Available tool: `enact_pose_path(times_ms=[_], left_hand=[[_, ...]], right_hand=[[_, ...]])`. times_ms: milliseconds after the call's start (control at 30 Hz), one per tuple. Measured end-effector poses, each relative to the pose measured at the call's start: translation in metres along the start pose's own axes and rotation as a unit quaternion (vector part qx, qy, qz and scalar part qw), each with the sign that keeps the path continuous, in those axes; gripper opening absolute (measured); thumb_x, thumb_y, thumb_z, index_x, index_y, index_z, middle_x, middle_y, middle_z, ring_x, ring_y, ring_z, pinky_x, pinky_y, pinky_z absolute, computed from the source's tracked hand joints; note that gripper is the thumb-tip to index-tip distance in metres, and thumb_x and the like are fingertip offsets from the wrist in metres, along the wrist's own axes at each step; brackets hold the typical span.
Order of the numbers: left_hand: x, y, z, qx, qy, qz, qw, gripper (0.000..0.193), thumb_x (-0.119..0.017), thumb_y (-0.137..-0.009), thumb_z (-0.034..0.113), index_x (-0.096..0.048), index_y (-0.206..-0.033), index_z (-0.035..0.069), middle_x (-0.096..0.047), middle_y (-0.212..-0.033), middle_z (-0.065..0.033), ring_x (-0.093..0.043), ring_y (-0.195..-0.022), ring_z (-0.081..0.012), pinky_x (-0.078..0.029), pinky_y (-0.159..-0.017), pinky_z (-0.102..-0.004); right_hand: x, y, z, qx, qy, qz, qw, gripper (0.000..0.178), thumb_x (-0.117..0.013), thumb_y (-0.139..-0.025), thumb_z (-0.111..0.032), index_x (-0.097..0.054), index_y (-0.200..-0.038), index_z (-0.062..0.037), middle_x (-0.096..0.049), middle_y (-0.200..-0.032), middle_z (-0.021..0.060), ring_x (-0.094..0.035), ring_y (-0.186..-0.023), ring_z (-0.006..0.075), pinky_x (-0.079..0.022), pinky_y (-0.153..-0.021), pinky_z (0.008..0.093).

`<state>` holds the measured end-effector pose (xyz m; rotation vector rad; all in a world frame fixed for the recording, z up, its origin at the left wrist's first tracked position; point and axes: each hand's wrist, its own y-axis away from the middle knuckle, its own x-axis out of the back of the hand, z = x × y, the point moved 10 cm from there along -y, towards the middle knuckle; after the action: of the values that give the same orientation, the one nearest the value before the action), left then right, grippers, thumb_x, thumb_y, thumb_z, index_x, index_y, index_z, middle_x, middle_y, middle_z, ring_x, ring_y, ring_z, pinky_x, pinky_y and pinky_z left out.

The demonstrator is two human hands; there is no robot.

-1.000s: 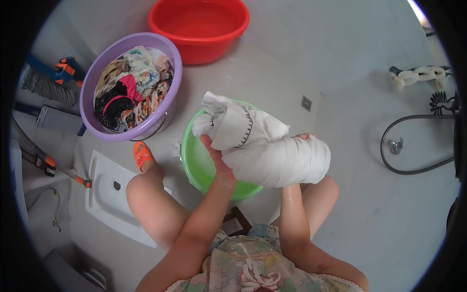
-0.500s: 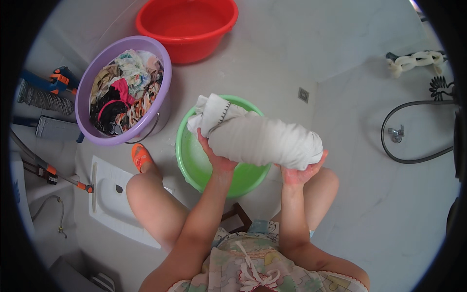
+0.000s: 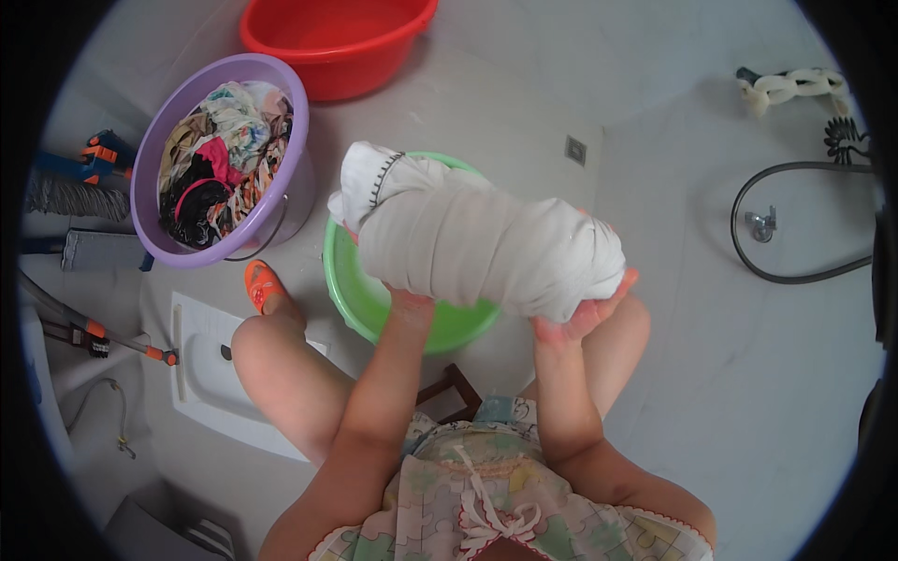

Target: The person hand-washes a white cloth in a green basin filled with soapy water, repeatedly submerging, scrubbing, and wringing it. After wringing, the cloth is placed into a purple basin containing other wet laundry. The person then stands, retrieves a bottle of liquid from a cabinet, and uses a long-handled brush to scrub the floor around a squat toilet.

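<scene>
- Smooth grey floor [image 3: 486, 112] and a faintly veined wall [image 3: 673, 234] surround both grips; a square metal drain [image 3: 575, 150] lies beyond the right grip.
- Left grip [image 3: 409, 299], mostly hidden under the cloth [image 3: 458, 234], seems wrapped around its left end; right grip [image 3: 582, 318] cups the other end, fingers bent around it.
- That cloth spans both grips, above the green basin [image 3: 348, 294].
- Wet fabric could slide out of the right grip, since the palm supports more than it clasps.
- Loose folds by the left grip could unroll if its hold slackens; a heavy, soaked middle could sag between the grips.
- A drop could splash the basin below.
- White and thick-looking, the cloth forms a bulky roll with ridged wraps and dark stitching along one edge.
- Glossy, round plastic: green basin under the grips, purple bucket [image 3: 299, 154] of crumpled, patterned laundry [image 3: 238, 126] beyond the left grip, red basin [image 3: 351, 73] farther out.
</scene>
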<state>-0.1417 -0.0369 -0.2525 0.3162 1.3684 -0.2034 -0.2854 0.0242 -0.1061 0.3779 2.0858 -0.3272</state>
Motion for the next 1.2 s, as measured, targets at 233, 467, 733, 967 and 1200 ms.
enact_pose_path(times_ms=[233, 467, 733, 967, 1200], left_hand=[[-0.038, -0.021, 0.021, 0.011, 0.18, -0.025, 0.983, 0.056, -0.033, -0.095, 0.047, -0.04, -0.136, 0.01, -0.046, -0.137, -0.0111, -0.044, -0.125, -0.0313, -0.036, -0.105, -0.047], [-0.023, -0.004, -0.012, 0.079, 0.134, 0.031, 0.987, 0.058, -0.035, -0.092, 0.048, -0.043, -0.133, 0.008, -0.05, -0.131, -0.0115, -0.048, -0.119, -0.0308, -0.039, -0.1, -0.045], [-0.031, -0.002, -0.031, 0.145, 0.096, 0.002, 0.985, 0.06, -0.038, -0.089, 0.049, -0.047, -0.13, 0.007, -0.054, -0.124, -0.0123, -0.052, -0.112, -0.0303, -0.042, -0.096, -0.0434], [-0.067, 0.041, -0.042, 0.187, 0.11, -0.003, 0.976, 0.062, -0.04, -0.086, 0.05, -0.049, -0.127, 0.005, -0.057, -0.118, -0.0131, -0.055, -0.106, -0.03, -0.044, -0.092, -0.0419], [-0.052, -0.001, 0.023, 0.051, 0.027, 0.067, 0.996, 0.057, -0.041, -0.086, 0.045, -0.052, -0.122, 0.003, -0.061, -0.109, -0.0145, -0.06, -0.094, -0.03, -0.049, -0.081, -0.042]], right_hand=[[-0.007, 0.02, 0.004, 0.055, 0.188, 0.068, 0.978, 0.069, -0.059, -0.085, -0.05, -0.031, -0.13, -0.0059, -0.04, -0.135, 0.0157, -0.041, -0.125, 0.0294, -0.033, -0.105, 0.0453], [-0.087, 0.041, -0.014, 0.217, 0.581, -0.304, 0.723, 0.082, -0.083, -0.063, -0.012, -0.033, -0.129, -0.0095, -0.033, -0.134, 0.027, -0.042, -0.121, 0.0396, -0.039, -0.099, 0.0447], [-0.158, 0.037, -0.028, 0.286, 0.647, -0.554, 0.439, 0.05, -0.074, -0.067, -0.013, -0.055, -0.112, -0.0253, -0.051, -0.12, 0.0154, -0.052, -0.108, 0.0447, -0.037, -0.095, 0.0606], [-0.189, 0.069, 0.008, 0.2, 0.522, -0.629, 0.541, 0.027, -0.063, -0.08, -0.014, -0.055, -0.105, -0.0125, -0.054, -0.123, 0.0152, -0.054, -0.108, 0.0391, -0.029, -0.1, 0.065], [-0.159, 0.075, -0.015, 0.162, 0.505, -0.399, 0.748, 0.055, -0.086, -0.055, -0.028, -0.058, -0.096, -0.0045, -0.058, -0.11, 0.0196, -0.056, -0.101, 0.0386, -0.032, -0.1, 0.0605]])
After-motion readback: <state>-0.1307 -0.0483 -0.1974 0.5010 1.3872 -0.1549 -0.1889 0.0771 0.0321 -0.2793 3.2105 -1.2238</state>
